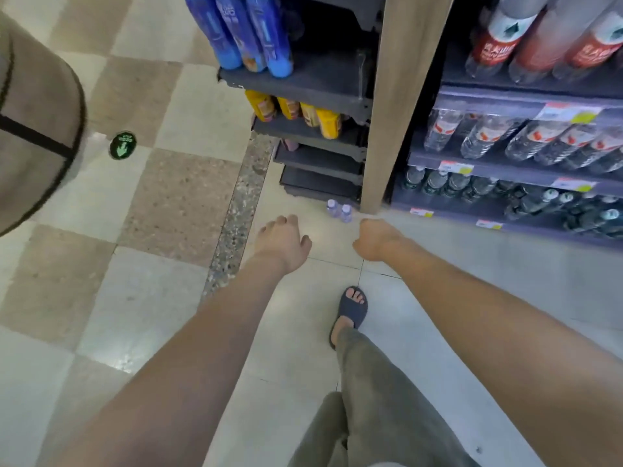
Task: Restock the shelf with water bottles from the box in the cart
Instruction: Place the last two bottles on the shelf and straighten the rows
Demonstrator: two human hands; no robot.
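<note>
**Empty hands, two little bottles low on the floor**

The tiled floor (161, 203) fills most of the view, and you are stepping across it. On your right stands the shelf (448, 205), with rows of clear bottles (505, 143) lying on its boards. A wooden post (387, 129) stands at its left edge. A dark rack (320, 79) with blue and yellow drinks is just past the post. A big grey thing (37, 129) with black straps sits at the top left. You cannot tell if it is the cart, and no box shows.

Both your arms reach forward and down. Your left hand (283, 242) has loose, bent fingers and holds nothing. Your right hand (376, 239) shows only its back. The fingers tuck under, so you cannot tell how tight they are, and nothing shows in them.

Two small water bottles (339, 210) stand on the floor, just beside the foot of the post.

This looks like the pick-up step. Next, bend low, wrap a hand round each small bottle, and stand them on a shelf board where there is room.
</note>
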